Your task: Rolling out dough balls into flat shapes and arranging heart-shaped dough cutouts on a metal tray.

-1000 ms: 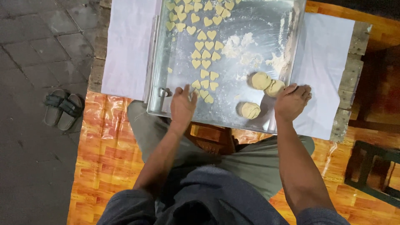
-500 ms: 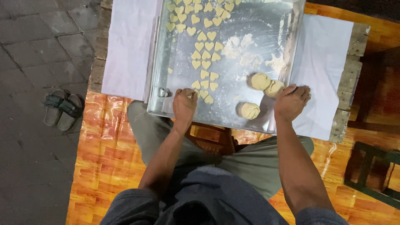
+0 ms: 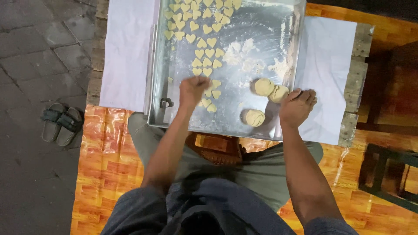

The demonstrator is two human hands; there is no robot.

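One metal tray [image 3: 278, 17]. Three dough balls [image 3: 264, 86]. Roughly thirty heart-shaped dough pieces [image 3: 204, 53], some hidden by a hand. One small cutter [image 3: 166, 103]. Two sandals [image 3: 61, 123]. Two hands: left hand [image 3: 193, 89], right hand [image 3: 297, 107].

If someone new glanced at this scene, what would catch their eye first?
Most likely the big metal tray at the top, floured and strewn with small heart-shaped dough pieces down its left half. The left hand reaches among them, the right hand rests at the tray's right edge beside three dough balls. Grey sandals lie on the paving, left.
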